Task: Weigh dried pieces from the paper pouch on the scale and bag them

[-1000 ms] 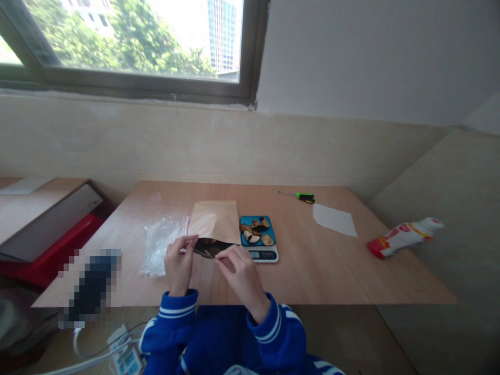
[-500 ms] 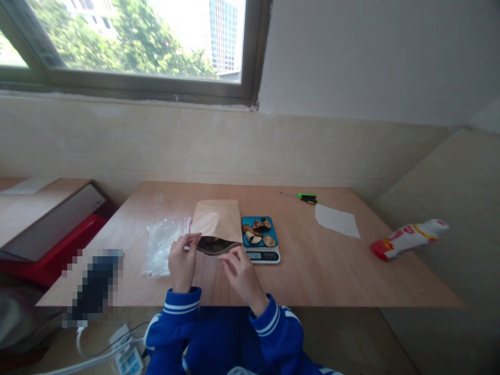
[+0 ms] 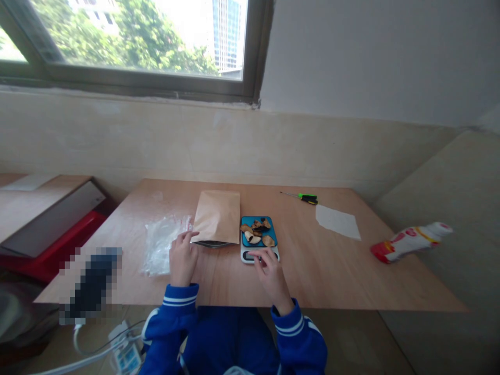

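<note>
A brown paper bag lies flat on the table, its dark mouth facing me and only slightly parted. My left hand has its fingertips closed on the near left corner of the bag. To the right of the bag stands a small kitchen scale with a blue weighing plate. Several dried mushroom-like pieces, brown and cream, rest on it. Over the scale's front edge and display hovers my right hand, fingers bent and apart, with nothing visible in them.
Left of the bag lies a clear plastic zip bag; a blurred-out dark object is at the table's left edge. Toward the back lie screwdrivers and a white paper sheet. A red-and-white bottle lies at the right.
My right hand has let go of the bag's mouth and moved right to the scale's front. The mouth has narrowed, and the bag lies flatter and slightly farther away.
</note>
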Demonstrator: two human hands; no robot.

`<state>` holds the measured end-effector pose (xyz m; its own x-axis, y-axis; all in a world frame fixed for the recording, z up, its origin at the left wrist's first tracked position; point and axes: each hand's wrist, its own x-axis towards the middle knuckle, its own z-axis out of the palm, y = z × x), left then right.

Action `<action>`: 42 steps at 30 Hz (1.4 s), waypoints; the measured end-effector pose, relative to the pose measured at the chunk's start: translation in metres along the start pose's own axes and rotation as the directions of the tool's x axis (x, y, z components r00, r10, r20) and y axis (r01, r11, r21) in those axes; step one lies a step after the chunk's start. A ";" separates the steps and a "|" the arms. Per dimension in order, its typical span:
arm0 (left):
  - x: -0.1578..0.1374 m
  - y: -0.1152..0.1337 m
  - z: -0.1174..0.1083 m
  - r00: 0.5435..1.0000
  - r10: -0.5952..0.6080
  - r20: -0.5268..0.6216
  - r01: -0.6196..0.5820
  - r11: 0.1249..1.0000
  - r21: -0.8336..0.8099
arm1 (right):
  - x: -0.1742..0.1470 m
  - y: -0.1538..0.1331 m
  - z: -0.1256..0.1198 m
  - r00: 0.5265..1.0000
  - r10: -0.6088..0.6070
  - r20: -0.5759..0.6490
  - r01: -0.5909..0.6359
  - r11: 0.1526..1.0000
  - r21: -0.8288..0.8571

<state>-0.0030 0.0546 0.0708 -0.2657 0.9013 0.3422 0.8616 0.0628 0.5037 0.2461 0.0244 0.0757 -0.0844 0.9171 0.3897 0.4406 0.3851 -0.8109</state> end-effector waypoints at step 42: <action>-0.047 0.113 -0.012 0.894 0.141 -0.424 -0.312 0.876 -0.367 | 0.004 0.018 -0.011 0.891 0.441 0.113 -0.445 0.793 0.416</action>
<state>0.1018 0.0145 0.1212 -0.2999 0.6331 0.7136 0.6794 -0.3834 0.6257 0.2637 0.0338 0.0676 0.0185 0.9981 -0.0596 0.0146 -0.0599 -0.9981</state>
